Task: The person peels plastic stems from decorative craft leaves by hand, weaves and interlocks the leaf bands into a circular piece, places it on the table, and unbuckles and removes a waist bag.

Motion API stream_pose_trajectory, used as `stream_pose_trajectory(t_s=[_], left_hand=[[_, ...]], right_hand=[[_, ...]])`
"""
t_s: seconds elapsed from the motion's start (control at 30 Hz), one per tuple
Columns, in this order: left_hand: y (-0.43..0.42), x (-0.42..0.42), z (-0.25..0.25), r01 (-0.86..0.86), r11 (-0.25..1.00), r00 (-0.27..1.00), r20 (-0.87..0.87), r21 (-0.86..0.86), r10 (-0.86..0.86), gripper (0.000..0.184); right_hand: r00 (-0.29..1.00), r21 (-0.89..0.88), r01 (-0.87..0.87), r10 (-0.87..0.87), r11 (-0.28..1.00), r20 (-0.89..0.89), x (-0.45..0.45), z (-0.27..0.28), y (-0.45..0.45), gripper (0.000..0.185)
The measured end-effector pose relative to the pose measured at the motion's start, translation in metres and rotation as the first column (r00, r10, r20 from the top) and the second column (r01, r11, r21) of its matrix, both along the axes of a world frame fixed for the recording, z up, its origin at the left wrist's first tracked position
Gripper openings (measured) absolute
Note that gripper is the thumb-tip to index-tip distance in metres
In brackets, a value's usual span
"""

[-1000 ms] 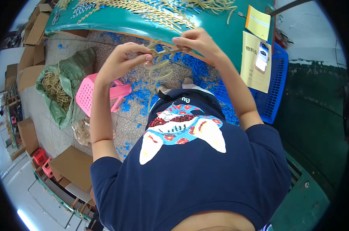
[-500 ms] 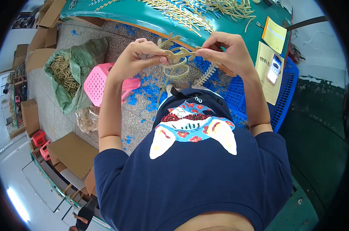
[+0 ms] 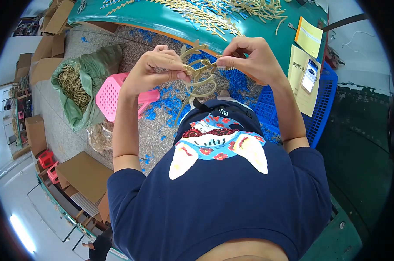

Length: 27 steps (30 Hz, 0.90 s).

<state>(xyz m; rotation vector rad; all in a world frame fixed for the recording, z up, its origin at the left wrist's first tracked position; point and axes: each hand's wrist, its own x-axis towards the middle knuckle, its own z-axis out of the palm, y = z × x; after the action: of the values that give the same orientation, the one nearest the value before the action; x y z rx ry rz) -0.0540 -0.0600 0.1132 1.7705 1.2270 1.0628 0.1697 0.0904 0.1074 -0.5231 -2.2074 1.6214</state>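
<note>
Left hand point(image 3: 162, 70): grip closed on a tan leafy strip point(image 3: 207, 66). Right hand point(image 3: 244, 56): thumb-and-finger grip pinching the same strip farther along. Strip hangs in air near the green tabletop point(image 3: 138, 22), loose length curling below, over blue scraps point(image 3: 167, 103) on the floor point(image 3: 138, 137).

Gold leafy strip point(image 3: 204, 67), 12 o'clock: smooth, slight sheen, exact material unclear. Table point(image 3: 134, 19), 12, farther out: green, glossy top, bright reflections. Sack point(image 3: 102, 61), 10: green woven plastic, creased, faint shine. Stool point(image 3: 109, 100), 10, closer in: pink plastic, smooth, perforated seat. Box point(image 3: 84, 176), 8: brown cardboard, matt. Floor point(image 3: 134, 48), 11: speckled, stone-like, fairly matt. Basket point(image 3: 328, 85), 2: blue plastic, openwork. Folder point(image 3: 296, 80), 2: tan paper, matt; phone point(image 3: 310, 78) on it, glossy glass-like screen. Shirt point(image 3: 231, 200), 6: navy cloth, matt, red part of print beaded-looking. Wall point(image 3: 362, 122), 3: dark green paint, chipped upper edge.
</note>
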Motion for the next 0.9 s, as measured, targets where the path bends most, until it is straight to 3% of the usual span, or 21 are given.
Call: stream_pose_trajectory(t_s=[0.2,0.37,0.47,0.67,0.8,0.87,0.9], left_hand=[[-0.002,-0.001,0.003,0.053,0.999,0.998,0.029,-0.006,-0.053,0.011],[-0.004,0.0,0.001,0.118,0.993,0.981,0.152,0.022,-0.12,0.012],[-0.004,-0.001,0.004,0.169,0.986,0.979,0.116,-0.003,-0.168,0.014],[-0.008,0.008,0.001,0.087,0.913,0.972,0.235,-0.399,0.01,0.022],[0.008,0.016,-0.002,0.151,0.921,0.983,-0.048,-0.359,-0.179,0.015],[0.01,0.018,-0.007,0.078,0.93,0.987,-0.104,-0.359,-0.123,0.014],[0.011,0.014,-0.013,0.048,0.945,0.988,-0.122,-0.324,-0.092,0.014]], right_hand=[[0.999,0.0,-0.037,0.037,0.999,0.0,0.0,0.002,-0.005,0.017],[0.984,-0.079,-0.157,0.15,0.984,-0.096,-0.004,-0.004,-0.009,0.019],[0.97,-0.068,-0.237,0.233,0.969,-0.061,-0.004,-0.001,-0.011,0.016],[0.95,-0.08,-0.313,0.31,0.946,-0.049,-0.002,-0.01,-0.019,0.016],[0.973,0.046,-0.23,0.229,0.972,0.013,-0.007,-0.02,-0.03,0.018],[0.985,0.108,-0.158,0.164,0.981,-0.047,-0.009,-0.028,-0.032,0.017],[0.992,0.028,-0.127,0.126,0.992,0.021,-0.006,-0.023,-0.032,0.017]])
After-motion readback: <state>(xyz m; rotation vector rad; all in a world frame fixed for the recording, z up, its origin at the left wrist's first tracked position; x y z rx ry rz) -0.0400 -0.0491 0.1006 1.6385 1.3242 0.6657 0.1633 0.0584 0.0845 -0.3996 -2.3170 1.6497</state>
